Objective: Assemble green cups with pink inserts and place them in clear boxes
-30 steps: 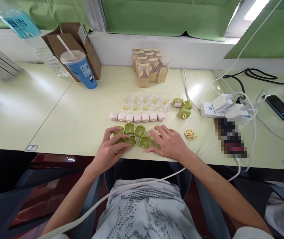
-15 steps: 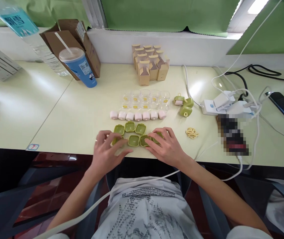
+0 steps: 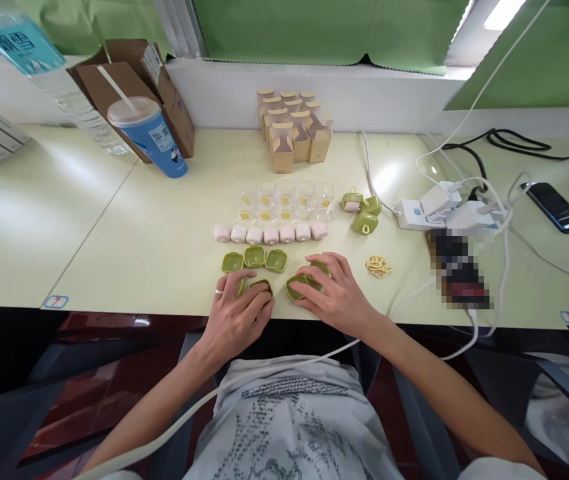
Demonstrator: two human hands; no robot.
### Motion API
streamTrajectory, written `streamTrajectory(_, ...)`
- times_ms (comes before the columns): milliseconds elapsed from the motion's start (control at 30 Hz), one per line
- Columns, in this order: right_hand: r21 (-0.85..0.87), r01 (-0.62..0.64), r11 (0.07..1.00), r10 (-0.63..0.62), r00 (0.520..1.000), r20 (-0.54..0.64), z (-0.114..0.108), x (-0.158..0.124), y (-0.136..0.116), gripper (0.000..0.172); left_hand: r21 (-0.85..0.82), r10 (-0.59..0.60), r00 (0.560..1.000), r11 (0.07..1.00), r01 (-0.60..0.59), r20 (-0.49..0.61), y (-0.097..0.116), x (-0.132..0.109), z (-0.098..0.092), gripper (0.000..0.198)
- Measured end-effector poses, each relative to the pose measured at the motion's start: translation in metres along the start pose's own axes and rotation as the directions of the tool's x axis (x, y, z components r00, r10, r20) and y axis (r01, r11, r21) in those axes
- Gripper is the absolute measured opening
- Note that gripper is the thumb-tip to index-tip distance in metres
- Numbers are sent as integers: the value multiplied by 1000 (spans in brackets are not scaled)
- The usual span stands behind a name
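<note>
My left hand (image 3: 239,303) is at the table's front edge, fingers curled down over a small olive-green open case (image 3: 259,285); part of another green piece shows behind its knuckles. My right hand (image 3: 332,293) has its fingertips closed on a second open green case (image 3: 295,287), and more green cases lie partly hidden under those fingers. Just beyond, three more green cases (image 3: 254,255) rest with their hollow sides up. Behind them runs a row of several pale pink rounded cases (image 3: 271,235).
Clear plastic cups (image 3: 284,193) stand behind the pink row, and brown cardboard boxes (image 3: 283,153) behind those. At right lie assembled green cases (image 3: 366,223), yellowish loops (image 3: 378,267), a power strip (image 3: 409,215) and cables. A blue cup (image 3: 157,143) stands at left.
My left hand has moved right and come down over the middle green case. The case under my right fingers has shifted right, leaving a gap between the two. The view has swung slightly.
</note>
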State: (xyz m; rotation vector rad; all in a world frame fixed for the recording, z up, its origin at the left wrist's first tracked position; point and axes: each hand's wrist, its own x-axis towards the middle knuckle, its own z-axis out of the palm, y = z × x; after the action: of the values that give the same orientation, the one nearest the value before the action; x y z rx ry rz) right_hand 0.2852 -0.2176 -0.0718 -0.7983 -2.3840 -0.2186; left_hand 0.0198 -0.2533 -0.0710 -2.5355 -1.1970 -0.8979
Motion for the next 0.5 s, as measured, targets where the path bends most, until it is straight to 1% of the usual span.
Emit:
streamTrajectory(100, -5, 7, 1000, -7, 1000, -12, 1, 1, -1, 38, -76, -14, 998, 997, 19, 60, -3, -4, -3, 17)
streamTrajectory(167, -9, 16, 1000, -16, 1000, -10, 3, 3, -3, 45, -75, -19, 997, 997, 24, 70, -6, -5, -2, 17)
streamTrajectory(233, -11, 24, 1000, -24, 1000, 5, 4, 5, -6, 47, -67, -28, 998, 997, 32, 52, -8, -5, -1, 21)
streamTrajectory(333, -26, 21, 999, -20, 999, 30, 9, 10, -10, 46, -94, -37, 998, 995, 40, 41, -12, -7, -2, 20)
streamTrajectory(433, -42, 13, 999, -11, 999, 38, 14, 14, -14, 44, -135, -14, 996, 991, 26, 92, -21, -10, -12, 30)
streamTrajectory(500, -46, 11, 999, -10, 1000, 28, 16, 15, -15, 46, -160, -4, 995, 987, 20, 96, -35, -11, -24, 35)
